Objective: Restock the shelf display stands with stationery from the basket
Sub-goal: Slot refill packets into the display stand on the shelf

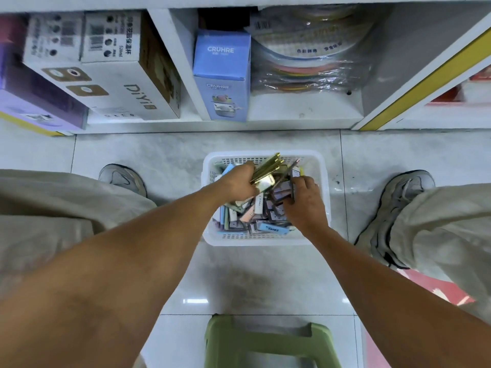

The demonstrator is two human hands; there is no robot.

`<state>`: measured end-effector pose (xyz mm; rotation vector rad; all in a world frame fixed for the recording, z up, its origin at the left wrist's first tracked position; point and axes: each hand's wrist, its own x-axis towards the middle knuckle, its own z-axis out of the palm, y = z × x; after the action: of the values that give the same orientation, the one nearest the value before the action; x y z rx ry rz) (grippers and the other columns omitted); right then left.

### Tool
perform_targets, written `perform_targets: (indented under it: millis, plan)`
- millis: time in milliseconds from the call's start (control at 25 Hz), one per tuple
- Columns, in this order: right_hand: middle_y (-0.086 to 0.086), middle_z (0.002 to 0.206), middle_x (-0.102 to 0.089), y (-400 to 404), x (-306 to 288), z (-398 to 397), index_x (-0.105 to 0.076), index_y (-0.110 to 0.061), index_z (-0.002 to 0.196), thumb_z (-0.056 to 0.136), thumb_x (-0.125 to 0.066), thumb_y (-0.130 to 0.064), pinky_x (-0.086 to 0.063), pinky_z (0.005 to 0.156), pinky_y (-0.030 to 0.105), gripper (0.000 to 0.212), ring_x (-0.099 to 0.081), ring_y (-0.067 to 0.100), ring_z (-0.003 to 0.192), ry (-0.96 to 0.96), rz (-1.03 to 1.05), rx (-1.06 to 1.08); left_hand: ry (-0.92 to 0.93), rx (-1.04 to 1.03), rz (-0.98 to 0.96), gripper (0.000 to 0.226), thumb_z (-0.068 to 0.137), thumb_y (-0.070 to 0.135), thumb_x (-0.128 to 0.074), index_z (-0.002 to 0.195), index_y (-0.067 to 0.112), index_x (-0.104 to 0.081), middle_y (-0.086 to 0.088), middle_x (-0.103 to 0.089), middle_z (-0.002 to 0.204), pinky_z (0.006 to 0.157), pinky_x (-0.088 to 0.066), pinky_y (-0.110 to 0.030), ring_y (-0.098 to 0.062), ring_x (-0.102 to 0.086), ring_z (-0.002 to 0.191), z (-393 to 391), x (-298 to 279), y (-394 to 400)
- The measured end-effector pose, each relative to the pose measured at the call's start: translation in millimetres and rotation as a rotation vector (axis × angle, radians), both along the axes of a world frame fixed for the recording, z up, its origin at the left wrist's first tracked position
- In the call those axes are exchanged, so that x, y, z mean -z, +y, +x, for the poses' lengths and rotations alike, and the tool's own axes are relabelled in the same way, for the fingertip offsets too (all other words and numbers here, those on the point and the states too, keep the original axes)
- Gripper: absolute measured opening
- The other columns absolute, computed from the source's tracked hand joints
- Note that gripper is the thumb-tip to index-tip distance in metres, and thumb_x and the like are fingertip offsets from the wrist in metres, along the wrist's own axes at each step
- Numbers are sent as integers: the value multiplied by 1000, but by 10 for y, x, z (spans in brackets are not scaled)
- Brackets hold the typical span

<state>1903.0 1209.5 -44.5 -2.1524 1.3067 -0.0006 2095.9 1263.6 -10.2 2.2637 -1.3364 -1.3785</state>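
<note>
1. shelf unit (305,112) fills the top of my view, beyond the basket; bottom bays hold a diyi box (119,83), a blue cruhre box (221,73) and bagged coloured sheets (310,59). i see no display stands here.
2. white basket (325,181) sits on the floor tile between my feet, just short of the shelf, full of loose stationery packs (261,221).
3. left hand (236,181) is clenched round a bundle of gold pens (265,168), over the basket's far-left part. their long axis runs from the hand up-right toward the shelf.
4. right hand (305,200) is down in the right half, fingers curled onto a small pack; pinched or only touched, i cannot tell.
5. my read: the right hand is nearer the loose stock, so it picks; the left carries.
</note>
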Motion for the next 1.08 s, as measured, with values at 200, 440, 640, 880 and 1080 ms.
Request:
perform_targets:
  millis: [200,440,640,880,1080]
  plan:
    - [5,125,-56,-119,-477,92,-61,-21,125,85,-60,-6,-47,95,36,43,-53,23,114,-59,121,-34,289,-253,-116,25,80,13,-76,92,14,-55,-4,-60,79,56,-46,-25,-16,-59,65,85,-518,107]
    - [17,94,-73,-481,-1809,391,-70,-2,105,86,-53,7,-55,57,25,27,-71,25,74,-649,850,164,368,-294,-331,31,82,3,-74,109,1,-59,-9,-65,85,65,-49,-34,-17,-60,72,127,-1562,3]
    - [19,81,-67,-582,-2918,537,-67,0,101,98,-61,-11,-54,53,21,13,-65,18,57,-733,672,140,383,-224,-522,19,82,5,-74,96,1,-62,-4,-58,75,65,-45,-30,-14,-55,68,151,-2599,-147]
    - [10,69,-68,-824,-3959,612,-72,-2,82,92,-67,-4,-51,51,24,11,-59,15,53,-816,288,88,385,-455,-674,27,84,9,-73,104,-5,-62,-18,-70,84,65,-57,-47,-26,-68,70,372,-3476,-294]
    - [10,74,-71,-1178,-4389,836,-68,-9,91,94,-66,-11,-58,64,29,4,-69,19,63,-741,-247,-27,516,-761,-725,17,87,4,-69,93,2,-53,-14,-54,62,39,-41,-23,-19,-49,40,678,-3830,-484]
